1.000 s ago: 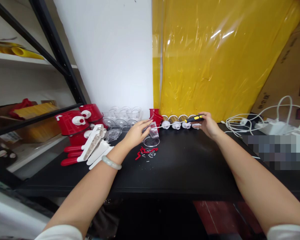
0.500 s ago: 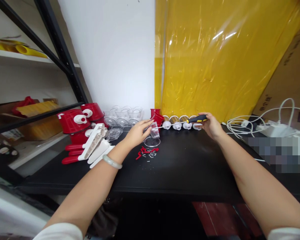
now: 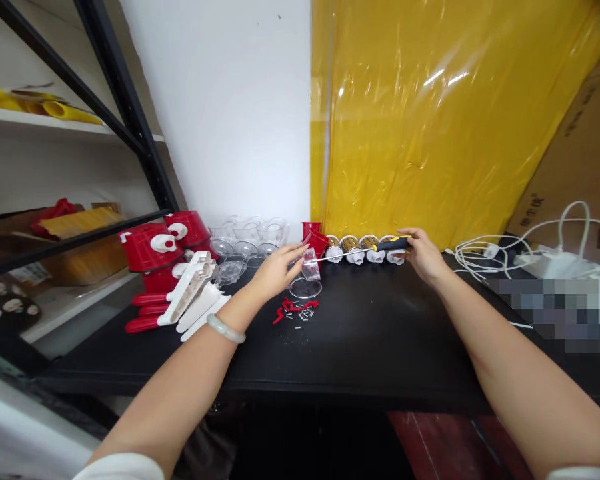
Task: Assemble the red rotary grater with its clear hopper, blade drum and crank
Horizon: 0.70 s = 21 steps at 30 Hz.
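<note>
My left hand (image 3: 280, 270) is closed on a clear plastic cup-like part (image 3: 311, 267), held just over the table with its open rim downward. My right hand (image 3: 425, 255) grips the end of a screwdriver (image 3: 393, 245) with a black and yellow handle. Its long thin shaft runs left, nearly level, to the clear part. I cannot make out where exactly the tip sits. Below the part lie small red pieces (image 3: 293, 305) and loose screws (image 3: 306, 313). Red plastic cups (image 3: 316, 239) stand just behind my left hand.
Grater drums with white ends (image 3: 353, 250) line the back. Clear containers (image 3: 250, 233), red housings (image 3: 145, 248) and white, red-gripped handles (image 3: 190, 283) fill the left side. White cables (image 3: 480, 250) and a power strip (image 3: 550, 261) lie right. A black shelf frame (image 3: 120, 87) rises at left.
The view has shifted slightly. My right-hand fingers have moved a little along the screwdriver's handle toward the shaft. My left hand keeps its hold on the clear part.
</note>
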Available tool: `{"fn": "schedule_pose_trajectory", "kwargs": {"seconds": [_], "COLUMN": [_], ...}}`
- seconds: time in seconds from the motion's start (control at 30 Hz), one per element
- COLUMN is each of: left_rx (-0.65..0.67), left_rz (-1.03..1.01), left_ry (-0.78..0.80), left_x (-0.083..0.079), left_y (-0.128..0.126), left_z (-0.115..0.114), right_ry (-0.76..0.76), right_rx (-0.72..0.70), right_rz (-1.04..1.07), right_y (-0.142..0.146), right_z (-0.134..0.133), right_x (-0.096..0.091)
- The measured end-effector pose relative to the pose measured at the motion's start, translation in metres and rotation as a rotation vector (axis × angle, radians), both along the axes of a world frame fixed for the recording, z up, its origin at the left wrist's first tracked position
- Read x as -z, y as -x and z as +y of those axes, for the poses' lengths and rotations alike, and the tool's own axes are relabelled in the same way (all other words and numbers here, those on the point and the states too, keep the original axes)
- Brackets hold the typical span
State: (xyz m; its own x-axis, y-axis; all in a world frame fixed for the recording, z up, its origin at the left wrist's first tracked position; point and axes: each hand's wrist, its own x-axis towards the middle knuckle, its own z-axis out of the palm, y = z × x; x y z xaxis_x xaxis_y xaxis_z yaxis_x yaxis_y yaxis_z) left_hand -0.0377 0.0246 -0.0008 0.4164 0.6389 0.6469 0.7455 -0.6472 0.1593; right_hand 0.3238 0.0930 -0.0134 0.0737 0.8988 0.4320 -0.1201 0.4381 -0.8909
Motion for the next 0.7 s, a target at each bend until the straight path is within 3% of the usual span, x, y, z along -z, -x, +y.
{"fn": "schedule_pose_trajectory", "kwargs": {"seconds": [0.17, 0.33, 0.53, 0.7], "left_rx": [0.000, 0.000, -0.001, -0.010], "left_rz": [0.001, 0.001, -0.004, 0.006], "left_ry": [-0.002, -0.007, -0.004, -0.002], "left_x": [0.0001, -0.0003, -0.0012, -0.0024], "left_y": [-0.0004, -0.0003, -0.0009, -0.0021], "left_z": [0.0003, -0.0001, -0.0005, -0.0021], "right_ry": [0.029, 0.057, 0.076, 0.063], "right_rx": [0.063, -0.036, 0.050, -0.074], "right_rz": [-0.110, 0.058, -0.169, 0.050], "right_y": [0.0000, 0.0016, -0.0030, 0.0006], "right_z": [-0.0045, -0.0029, -0.0019, -0.0042], "right_x": [-0.0017, -0.0039, 0.0003, -0.0036]}}
